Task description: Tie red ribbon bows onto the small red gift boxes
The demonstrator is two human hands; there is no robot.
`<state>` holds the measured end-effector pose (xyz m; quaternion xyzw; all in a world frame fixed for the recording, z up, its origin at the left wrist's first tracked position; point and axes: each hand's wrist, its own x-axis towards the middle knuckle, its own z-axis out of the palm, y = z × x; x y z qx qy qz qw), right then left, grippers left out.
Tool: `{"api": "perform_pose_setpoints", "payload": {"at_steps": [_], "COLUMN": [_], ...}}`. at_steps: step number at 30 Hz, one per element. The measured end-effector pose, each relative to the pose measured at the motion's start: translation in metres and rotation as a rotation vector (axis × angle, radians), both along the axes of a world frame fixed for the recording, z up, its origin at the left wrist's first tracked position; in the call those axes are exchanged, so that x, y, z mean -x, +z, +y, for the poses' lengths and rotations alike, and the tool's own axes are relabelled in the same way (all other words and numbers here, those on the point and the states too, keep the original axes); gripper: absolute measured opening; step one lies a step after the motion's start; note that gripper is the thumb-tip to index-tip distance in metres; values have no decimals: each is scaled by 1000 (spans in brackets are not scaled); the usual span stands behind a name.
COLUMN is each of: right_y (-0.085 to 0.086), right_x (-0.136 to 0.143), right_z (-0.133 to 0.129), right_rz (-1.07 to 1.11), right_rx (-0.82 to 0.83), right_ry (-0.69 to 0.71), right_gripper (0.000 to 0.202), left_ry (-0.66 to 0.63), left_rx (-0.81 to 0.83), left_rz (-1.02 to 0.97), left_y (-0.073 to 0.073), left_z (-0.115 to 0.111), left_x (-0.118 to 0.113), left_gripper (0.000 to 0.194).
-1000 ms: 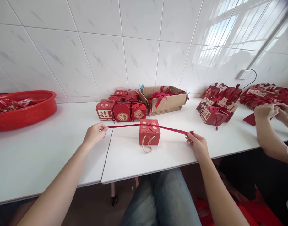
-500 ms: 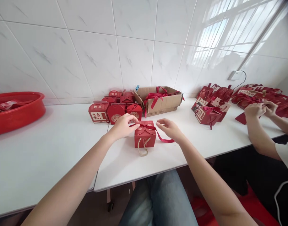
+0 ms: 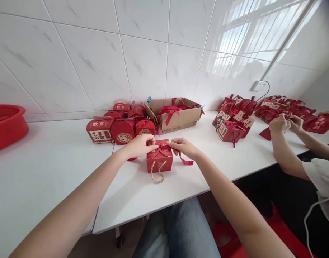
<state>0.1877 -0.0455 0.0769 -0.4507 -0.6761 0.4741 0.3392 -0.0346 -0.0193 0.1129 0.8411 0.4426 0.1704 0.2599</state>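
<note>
A small red gift box [image 3: 159,163] with a gold rope handle [image 3: 157,178] stands upright on the white table in front of me. Across its top runs a dark red ribbon [image 3: 186,161], whose loose end trails onto the table at the right. My left hand [image 3: 141,145] pinches the ribbon at the upper left of the box. From the other side, my right hand [image 3: 183,147] has thumb and finger closed on the ribbon near the middle of the lid. The fingertips partly hide the knot area.
Several red boxes [image 3: 99,130] sit behind my left hand. A cardboard carton [image 3: 180,122] of ribbons stands against the tiled wall. At left is a red basin [image 3: 10,125]. Finished-looking boxes [image 3: 231,130] stand at right, near a co-worker's hands [image 3: 284,125].
My right hand has moved left from beside the box and now pinches the ribbon on the lid. My left hand stays at the ribbon. The view has shifted slightly to the right.
</note>
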Motion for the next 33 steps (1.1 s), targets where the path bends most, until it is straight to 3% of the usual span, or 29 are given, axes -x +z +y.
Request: {"api": "perform_pose_setpoints", "payload": {"at_steps": [10,16,20,27,33], "right_y": [-17,-19,-9,18,25], "right_x": [-11,-32,-31,3,16], "right_z": [6,-5,-11,-14,-13], "right_rz": [61,227,419,431,488], "right_rx": [16,104,79,65,100], "right_ry": [-9,251,218,57,88], "right_gripper": [45,29,25,23,25], "left_ry": [-45,12,37,52,93], "left_rx": [-37,-52,-43,-235,-166], "left_rz": [-98,-221,-201,-37,-269], "left_y": [-13,-20,-19,-10,-1], "left_z": [-1,-7,-9,-15,-25], "left_x": [7,7,5,4,-15], "left_gripper": [18,20,21,17,27]}}
